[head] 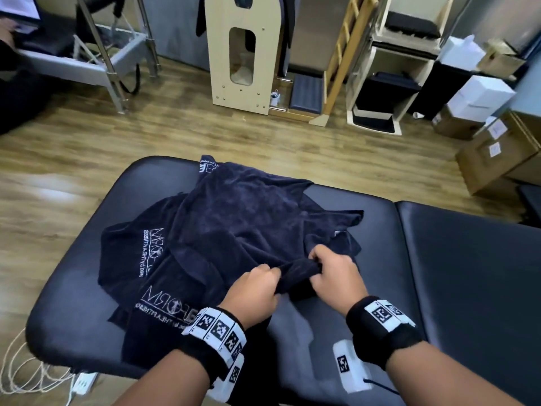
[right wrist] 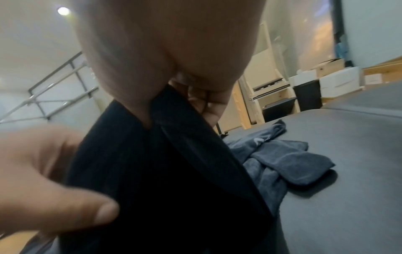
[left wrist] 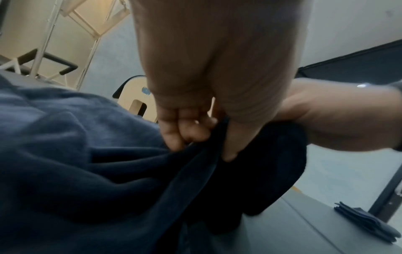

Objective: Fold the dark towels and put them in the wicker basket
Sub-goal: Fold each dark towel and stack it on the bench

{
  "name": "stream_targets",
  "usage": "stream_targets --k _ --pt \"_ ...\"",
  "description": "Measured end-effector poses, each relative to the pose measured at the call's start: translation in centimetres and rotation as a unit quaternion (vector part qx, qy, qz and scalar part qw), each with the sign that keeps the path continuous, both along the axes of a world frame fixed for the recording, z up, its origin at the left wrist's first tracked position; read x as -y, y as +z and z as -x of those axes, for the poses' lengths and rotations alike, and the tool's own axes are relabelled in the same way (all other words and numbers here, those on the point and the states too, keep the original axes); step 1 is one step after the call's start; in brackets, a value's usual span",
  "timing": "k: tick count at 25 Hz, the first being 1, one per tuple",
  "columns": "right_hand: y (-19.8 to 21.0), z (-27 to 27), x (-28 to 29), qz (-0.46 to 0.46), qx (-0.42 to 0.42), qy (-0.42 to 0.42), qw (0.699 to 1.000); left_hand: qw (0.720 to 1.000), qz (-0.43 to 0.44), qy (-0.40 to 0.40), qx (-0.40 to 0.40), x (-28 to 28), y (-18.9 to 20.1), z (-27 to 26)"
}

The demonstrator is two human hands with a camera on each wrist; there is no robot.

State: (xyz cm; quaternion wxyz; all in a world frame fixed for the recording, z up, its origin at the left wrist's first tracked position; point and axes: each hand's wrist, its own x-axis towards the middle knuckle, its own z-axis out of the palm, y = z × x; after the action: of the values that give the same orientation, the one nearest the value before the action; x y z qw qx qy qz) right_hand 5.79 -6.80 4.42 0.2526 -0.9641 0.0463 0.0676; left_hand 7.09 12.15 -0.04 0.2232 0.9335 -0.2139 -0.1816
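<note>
A heap of dark navy towels (head: pixel 234 227) with white printed lettering lies rumpled on a black padded table (head: pixel 456 259). My left hand (head: pixel 257 288) and right hand (head: pixel 333 273) sit close together at the near edge of the top towel (left wrist: pixel 97 163), each pinching a bunched fold of it. The left wrist view shows my left hand (left wrist: pixel 195 130) curled on the cloth, thumb on the outside. From the right wrist, my right hand (right wrist: pixel 195 103) grips the same towel (right wrist: pixel 152 171). No wicker basket is in view.
A folded dark cloth (left wrist: pixel 367 221) lies on the table farther right. Beyond the table is wooden floor (head: pixel 146 148), a pale wooden ladder barrel (head: pixel 243 54), shelves, cardboard boxes (head: pixel 497 159) at right and a metal-framed bench (head: pixel 82 54) at left. White cords (head: pixel 26 373) hang off the table's near-left corner.
</note>
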Motion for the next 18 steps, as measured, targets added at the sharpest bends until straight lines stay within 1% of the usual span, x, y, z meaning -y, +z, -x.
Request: stream_targets --k 3,4,6,7,8,9,11,13,15,16,17,18 --pt "0.9 0.8 3.8 -0.020 0.046 -0.068 0.996 0.996 -0.059 0.035 0.057 0.9 -0.5 -0.6" --pt "1.0 1.1 5.5 -0.025 0.056 -0.096 0.994 0.995 -0.071 0.048 0.058 1.2 -0.4 -0.9" --pt "1.4 1.6 8.9 -0.034 0.068 -0.144 0.987 0.995 -0.076 0.067 0.023 2.2 0.0 -1.3" --pt "1.6 1.9 10.8 -0.036 0.072 -0.161 0.984 0.995 -0.076 0.063 0.005 3.3 0.4 -1.4" --pt "1.7 2.2 12.8 -0.034 0.075 -0.176 0.981 0.996 -0.068 0.059 -0.010 4.7 0.8 -1.4" --pt "1.8 2.4 15.0 -0.033 0.075 -0.197 0.977 0.997 -0.043 0.065 -0.026 6.3 1.4 -1.2" --pt "1.6 3.0 20.1 -0.036 0.069 -0.251 0.965 0.993 0.043 0.090 -0.065 10.4 2.8 -0.8" --pt "1.1 3.6 24.5 -0.033 0.040 -0.276 0.960 0.988 0.100 0.090 -0.075 14.5 4.3 -0.5" --pt "0.8 4.8 28.4 -0.051 0.036 -0.239 0.969 0.990 0.111 0.049 -0.068 19.8 6.0 0.0" --pt "1.0 5.3 29.6 -0.080 0.052 -0.195 0.976 0.991 0.111 0.030 -0.062 22.4 6.9 0.4" --pt "1.6 5.9 30.4 -0.127 0.063 -0.133 0.981 0.993 0.109 0.015 -0.052 24.9 7.7 0.7" --pt "2.4 6.6 30.8 -0.190 0.060 -0.065 0.978 0.994 0.105 0.011 -0.043 27.3 8.2 1.0"
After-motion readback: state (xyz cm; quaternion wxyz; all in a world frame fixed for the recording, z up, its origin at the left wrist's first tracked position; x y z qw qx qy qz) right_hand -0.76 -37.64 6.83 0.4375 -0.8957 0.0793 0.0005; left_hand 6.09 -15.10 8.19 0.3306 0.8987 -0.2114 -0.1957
